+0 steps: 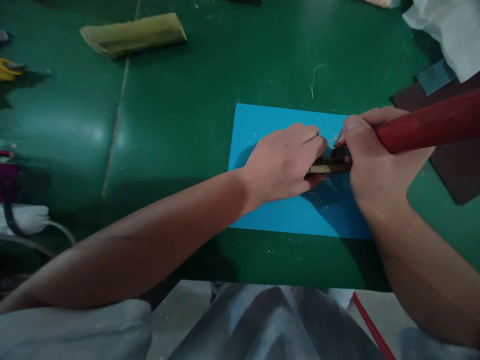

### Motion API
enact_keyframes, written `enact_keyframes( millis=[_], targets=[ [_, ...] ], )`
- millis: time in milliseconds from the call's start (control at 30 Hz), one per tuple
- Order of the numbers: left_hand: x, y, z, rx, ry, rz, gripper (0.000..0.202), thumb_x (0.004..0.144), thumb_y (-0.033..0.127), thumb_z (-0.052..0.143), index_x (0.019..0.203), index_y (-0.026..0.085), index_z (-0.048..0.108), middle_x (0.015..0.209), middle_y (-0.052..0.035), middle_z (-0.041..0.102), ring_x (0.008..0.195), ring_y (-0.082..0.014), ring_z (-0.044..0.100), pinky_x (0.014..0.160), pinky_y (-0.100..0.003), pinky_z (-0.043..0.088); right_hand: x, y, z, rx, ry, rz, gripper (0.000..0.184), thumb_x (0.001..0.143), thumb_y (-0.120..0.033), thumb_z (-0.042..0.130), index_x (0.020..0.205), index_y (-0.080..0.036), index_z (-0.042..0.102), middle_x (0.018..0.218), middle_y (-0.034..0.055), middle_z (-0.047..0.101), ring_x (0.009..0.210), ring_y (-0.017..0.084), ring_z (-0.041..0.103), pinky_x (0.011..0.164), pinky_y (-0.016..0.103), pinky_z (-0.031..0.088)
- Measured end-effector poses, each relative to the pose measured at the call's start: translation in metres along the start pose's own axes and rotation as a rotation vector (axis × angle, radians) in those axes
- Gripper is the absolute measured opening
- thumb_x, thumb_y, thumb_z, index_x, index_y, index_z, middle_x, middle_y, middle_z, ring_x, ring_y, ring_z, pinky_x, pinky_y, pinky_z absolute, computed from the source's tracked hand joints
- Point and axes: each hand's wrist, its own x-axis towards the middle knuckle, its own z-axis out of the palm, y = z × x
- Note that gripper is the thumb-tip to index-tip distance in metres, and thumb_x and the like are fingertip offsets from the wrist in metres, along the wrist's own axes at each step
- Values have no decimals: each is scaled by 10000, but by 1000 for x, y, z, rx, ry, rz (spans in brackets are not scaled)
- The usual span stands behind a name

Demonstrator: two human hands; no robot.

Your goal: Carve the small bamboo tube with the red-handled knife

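My left hand (283,160) is closed around a narrow strip of bamboo (319,169), and only a short length of it shows past the fingers. My right hand (378,165) grips a tool with a thick red wooden handle (435,120) that runs out to the right. The tool's dark working end meets the strip between my two hands, and its exact shape is mostly hidden. Both hands are over a bright blue sheet (258,117) on the green tabletop, with fine pale shavings (328,136) scattered on it.
A cut bamboo section (137,35) lies at the far left. Dark brown flat pieces (455,170) and crumpled white material (446,30) are at the right. Along the left edge sit a yellow object (8,70) and a white plug with a cable (28,217).
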Motion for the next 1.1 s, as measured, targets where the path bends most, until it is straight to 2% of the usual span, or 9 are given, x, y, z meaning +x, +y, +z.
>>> enact_keyframes(
  millis=[133, 300, 633, 733, 900, 1100],
  targets=[
    [3, 0, 4, 2, 41, -45, 345, 995, 462, 682, 1221, 204, 716, 1160, -117, 730, 1127, -330, 711, 813, -381, 504, 7, 2, 11, -41, 9, -3, 276, 882, -264, 749, 698, -300, 546, 672, -34, 578, 657, 212, 609, 717, 416, 534],
    [3, -2, 2, 28, 29, -23, 354, 1008, 448, 660, 1249, 195, 724, 1215, -129, 744, 1167, -332, 696, 825, -386, 506, 13, 11, 21, -68, 45, 19, 292, 857, -236, 734, 687, -306, 507, 638, -38, 559, 609, 197, 564, 650, 389, 511],
    [0, 2, -6, 30, -39, -3, 401, 1047, 375, 600, 1379, 163, 676, 1298, -169, 719, 1238, -359, 672, 897, -425, 521, 12, 12, 14, -9, 66, 44, 330, 936, -154, 739, 680, -269, 566, 651, -75, 541, 580, 131, 568, 579, 298, 471],
    [0, 2, -8, 14, -54, -16, 385, 1058, 375, 590, 1383, 181, 664, 1334, -156, 713, 1251, -345, 669, 926, -410, 522, 13, 12, 13, -40, 43, 15, 329, 958, -158, 752, 697, -254, 577, 671, -81, 567, 600, 120, 604, 612, 299, 508],
    [-1, 2, -8, 33, -33, -11, 388, 1042, 387, 635, 1366, 180, 684, 1329, -145, 724, 1250, -346, 682, 881, -416, 536, 13, 11, 12, -56, -3, 25, 334, 1012, -231, 768, 734, -269, 585, 712, -76, 591, 656, 142, 652, 690, 343, 575],
    [-1, 3, -8, 33, -33, -30, 370, 1044, 408, 634, 1349, 206, 693, 1329, -117, 736, 1250, -340, 692, 893, -413, 552, 12, 11, 13, -46, 41, 0, 321, 978, -181, 750, 717, -259, 579, 697, -81, 585, 634, 124, 629, 649, 315, 527]
  ],
)
